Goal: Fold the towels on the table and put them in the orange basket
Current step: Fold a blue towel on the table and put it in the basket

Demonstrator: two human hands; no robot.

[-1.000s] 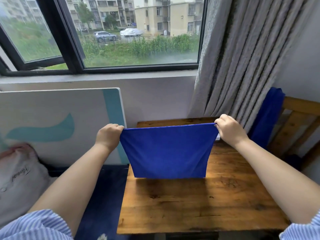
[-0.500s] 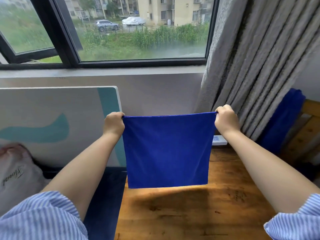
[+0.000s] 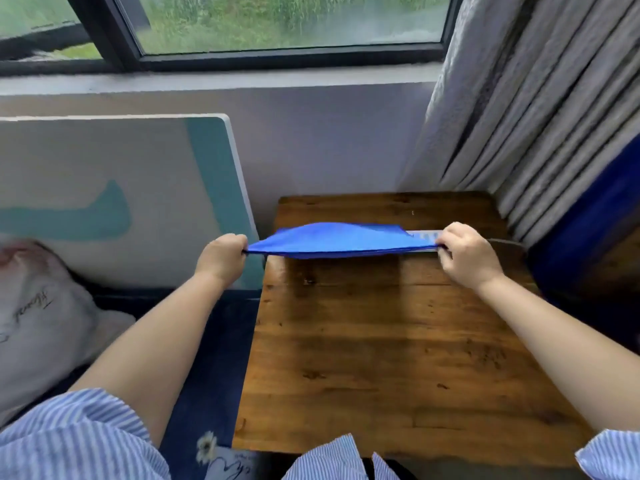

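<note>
Step in hand: folding. The person is holding one blue towel (image 3: 332, 239) stretched between both hands above the far half of the wooden tabletop (image 3: 398, 341). The towel is showing almost edge-on, billowed flat, with its body swung away from the camera toward the far edge of the tabletop.

Grip state: the left hand (image 3: 221, 256) is pinching the towel's left corner, fingers curled tight on the fabric. The right hand (image 3: 467, 254) is gripping the right corner in the same way, fingers clamped on the cloth. Both corners are sitting inside the fists; the span of towel is running taut between them. The left hand is hanging just outside the left edge of the tabletop; the right hand is hovering over its right part.

A pale flat object (image 3: 424, 234) is lying on the tabletop just behind the towel's right end; its identity cannot be told.

Next move, as a judgement: the towel is probably being laid flat or doubled over. That calls for lowering both corners evenly so the free edge is landing square, without catching the pale object.

The orange basket is not in view. A second mass of blue cloth (image 3: 588, 216) is hanging at the right, beside the grey curtain (image 3: 536, 98).
</note>
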